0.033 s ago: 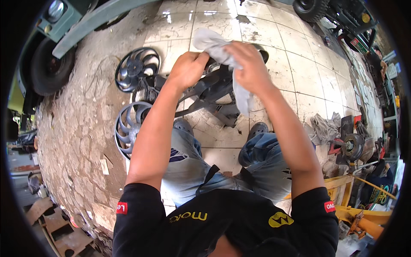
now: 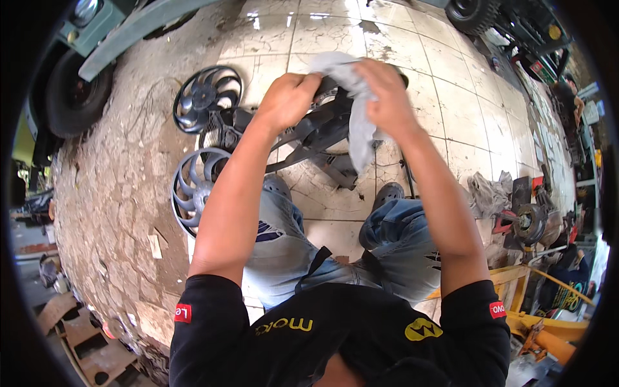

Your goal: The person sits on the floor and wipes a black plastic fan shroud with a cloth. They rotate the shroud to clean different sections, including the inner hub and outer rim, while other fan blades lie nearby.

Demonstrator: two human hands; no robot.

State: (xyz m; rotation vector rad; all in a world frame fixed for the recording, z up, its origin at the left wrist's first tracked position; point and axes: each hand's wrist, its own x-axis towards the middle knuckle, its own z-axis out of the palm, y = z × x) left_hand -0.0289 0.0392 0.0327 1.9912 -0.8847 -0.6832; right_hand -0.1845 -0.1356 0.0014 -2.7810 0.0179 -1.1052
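A black plastic fan shroud (image 2: 319, 132) with curved arms is held up above the tiled floor in front of me. My left hand (image 2: 288, 102) is closed on its upper left edge, thumb on top. A light grey cloth (image 2: 361, 135) drapes over the shroud's top edge and hangs down its right side. My right hand (image 2: 389, 98) grips the cloth against the rim, its fingers partly blurred. Left of the shroud lie a black fan (image 2: 207, 97) and, nearer me, a greyish fan (image 2: 196, 188) partly hidden by my left forearm.
Rough stone ground (image 2: 122, 187) borders the white tiles on the left. A vehicle tyre (image 2: 80, 93) stands far left, another tyre (image 2: 474, 14) at the far right. Crumpled rags (image 2: 488, 193), a round metal part (image 2: 530, 222) and a yellow frame (image 2: 509, 287) are on my right.
My right hand and the cloth have shifted a little right, with the cloth's upper end lower. The shroud has tilted slightly. My left hand keeps its hold on the edge.
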